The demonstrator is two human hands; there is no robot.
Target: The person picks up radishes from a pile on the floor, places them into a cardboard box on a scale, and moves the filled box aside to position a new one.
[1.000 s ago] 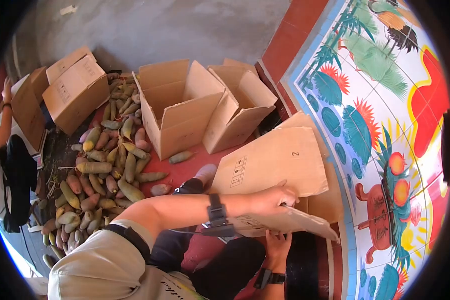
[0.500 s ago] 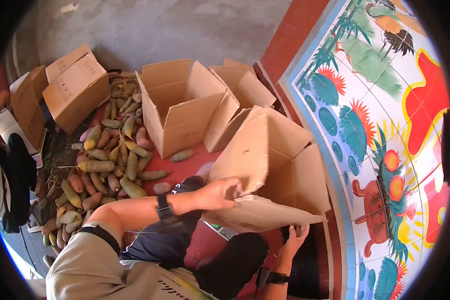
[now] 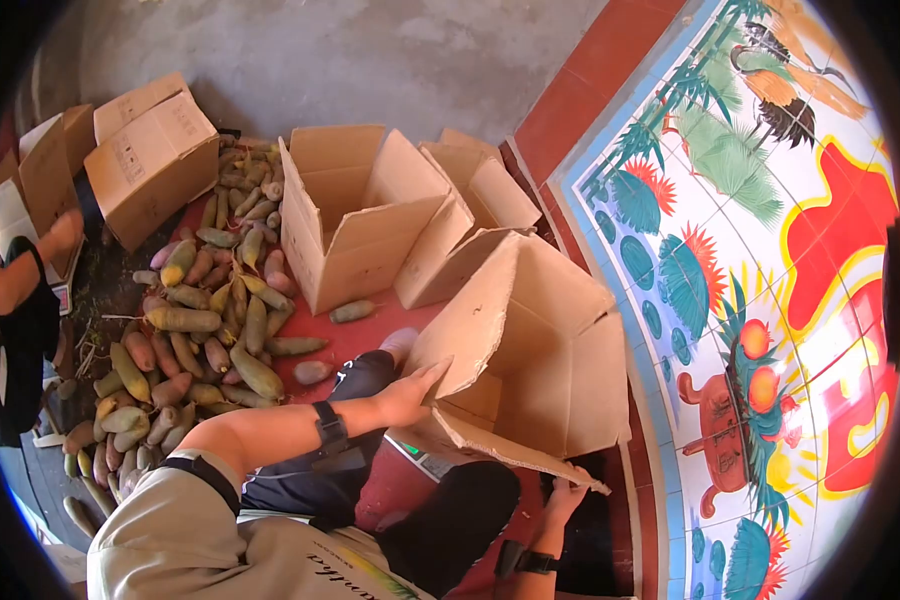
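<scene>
An open-topped cardboard box (image 3: 597, 385) leans in front of me with its flaps up. My left hand (image 3: 407, 397) holds its left side, by the gap between two flaps, with the fingers partly hidden. At the near flap's right corner, my right hand (image 3: 567, 494) is closed on the cardboard edge from below. Apart from a loose-looking cardboard piece low inside, no contents show in the box. Beneath it, part of a scale-like device (image 3: 425, 460) with a green light is visible.
Long greenish and reddish root vegetables (image 3: 185, 320) are heaped at left. Behind stand two open boxes (image 3: 375, 235) (image 3: 475, 200), and a closed box (image 3: 150, 165) at upper left. Another person's arm (image 3: 30, 265) reaches in at far left. A tiled mural wall (image 3: 710, 300) borders the right.
The box has tipped and shifted slightly left, its near flap swinging downward. My left hand has slid from the flap corner to the box's side. The other person's arm has come into view.
</scene>
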